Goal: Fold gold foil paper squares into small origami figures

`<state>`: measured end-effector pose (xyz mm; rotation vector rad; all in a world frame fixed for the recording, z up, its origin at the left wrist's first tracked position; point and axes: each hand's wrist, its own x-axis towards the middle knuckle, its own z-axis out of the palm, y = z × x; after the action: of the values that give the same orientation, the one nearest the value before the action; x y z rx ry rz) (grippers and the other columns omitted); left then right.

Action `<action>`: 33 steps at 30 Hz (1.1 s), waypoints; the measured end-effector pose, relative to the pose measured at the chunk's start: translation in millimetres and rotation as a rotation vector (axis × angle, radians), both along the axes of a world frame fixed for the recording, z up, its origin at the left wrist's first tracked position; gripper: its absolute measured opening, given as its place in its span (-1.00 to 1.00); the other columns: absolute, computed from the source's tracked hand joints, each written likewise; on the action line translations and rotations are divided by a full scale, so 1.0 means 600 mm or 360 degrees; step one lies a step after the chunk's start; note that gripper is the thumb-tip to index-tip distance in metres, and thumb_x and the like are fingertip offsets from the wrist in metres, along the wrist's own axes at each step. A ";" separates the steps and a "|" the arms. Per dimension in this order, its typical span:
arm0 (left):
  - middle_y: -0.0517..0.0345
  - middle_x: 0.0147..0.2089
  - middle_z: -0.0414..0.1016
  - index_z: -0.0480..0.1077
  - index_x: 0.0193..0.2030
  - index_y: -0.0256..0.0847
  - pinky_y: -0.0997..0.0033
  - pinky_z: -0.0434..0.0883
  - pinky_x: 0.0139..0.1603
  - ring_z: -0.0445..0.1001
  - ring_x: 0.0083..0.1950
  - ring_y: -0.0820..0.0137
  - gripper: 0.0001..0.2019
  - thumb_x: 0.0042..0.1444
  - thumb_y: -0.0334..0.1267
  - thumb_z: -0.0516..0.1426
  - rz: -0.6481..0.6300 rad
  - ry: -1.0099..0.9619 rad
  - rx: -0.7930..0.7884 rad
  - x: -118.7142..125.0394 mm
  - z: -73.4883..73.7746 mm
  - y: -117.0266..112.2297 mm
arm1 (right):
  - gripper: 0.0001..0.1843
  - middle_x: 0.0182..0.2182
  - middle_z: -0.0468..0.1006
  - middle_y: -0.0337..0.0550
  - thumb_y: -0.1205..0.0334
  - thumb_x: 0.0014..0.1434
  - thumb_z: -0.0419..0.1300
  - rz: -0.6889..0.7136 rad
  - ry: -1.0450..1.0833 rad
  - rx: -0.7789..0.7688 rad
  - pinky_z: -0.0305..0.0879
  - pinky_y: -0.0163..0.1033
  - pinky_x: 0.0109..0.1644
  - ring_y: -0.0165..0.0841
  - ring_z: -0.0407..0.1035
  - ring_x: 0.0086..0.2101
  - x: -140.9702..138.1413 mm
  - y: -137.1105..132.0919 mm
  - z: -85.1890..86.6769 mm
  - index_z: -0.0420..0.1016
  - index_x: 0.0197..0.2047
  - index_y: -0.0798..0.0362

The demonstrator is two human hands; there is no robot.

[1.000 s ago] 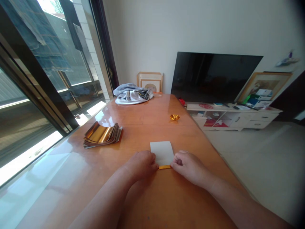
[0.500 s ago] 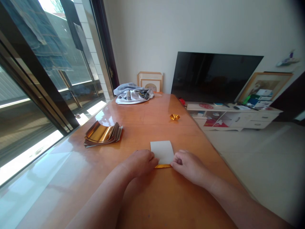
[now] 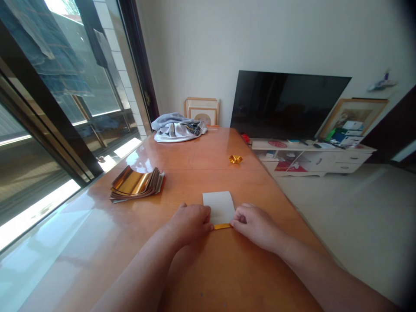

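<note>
Moved: view turned slightly right; hands stay put at the sheet.
Hands: left hand (image 3: 190,224) and right hand (image 3: 255,226) curled, resting on table (image 3: 247,277).
Fingers: both sides closed on the sheet's near edge, holding it.
Sheet: one white-backed foil sheet (image 3: 219,207) between the hands, gold strip (image 3: 222,226) folded along near edge.
Others: one foil stack (image 3: 136,184) ahead-left; one folded gold piece (image 3: 235,159) ahead.

On the desk (image 3: 182,184), a stack of gold-faced foil sheets (image 3: 136,184) lies toward the glass sliding door (image 3: 65,95) side. A small folded gold piece (image 3: 235,159) sits nearer the far end. A grey cloth bundle (image 3: 177,131) occupies the far end, with framed pictures (image 3: 201,110) behind it. Beyond the desk's far right corner stands a wall-side white cabinet (image 3: 312,159), carrying a dark flat-screen television (image 3: 289,104) and a leaning gilt picture frame (image 3: 354,117).
</note>
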<state>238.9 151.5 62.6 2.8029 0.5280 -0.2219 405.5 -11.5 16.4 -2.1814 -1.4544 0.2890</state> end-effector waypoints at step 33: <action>0.07 -0.15 0.43 0.51 0.08 0.28 0.31 0.22 -0.11 0.38 -0.12 0.23 -0.53 0.24 -0.40 0.00 -0.0475 -0.0150 -0.0034 -0.001 -0.002 -0.008 | -0.81 -0.32 0.51 -0.20 0.27 0.32 0.08 0.0161 -0.0245 0.0064 0.19 -0.28 -0.20 -0.35 0.36 -0.25 0.014 -0.033 0.041 0.49 -0.30 0.01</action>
<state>238.0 146.5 61.7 2.8436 0.0831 -0.1527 414.1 -31.0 40.9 -2.1416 -1.6429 0.1271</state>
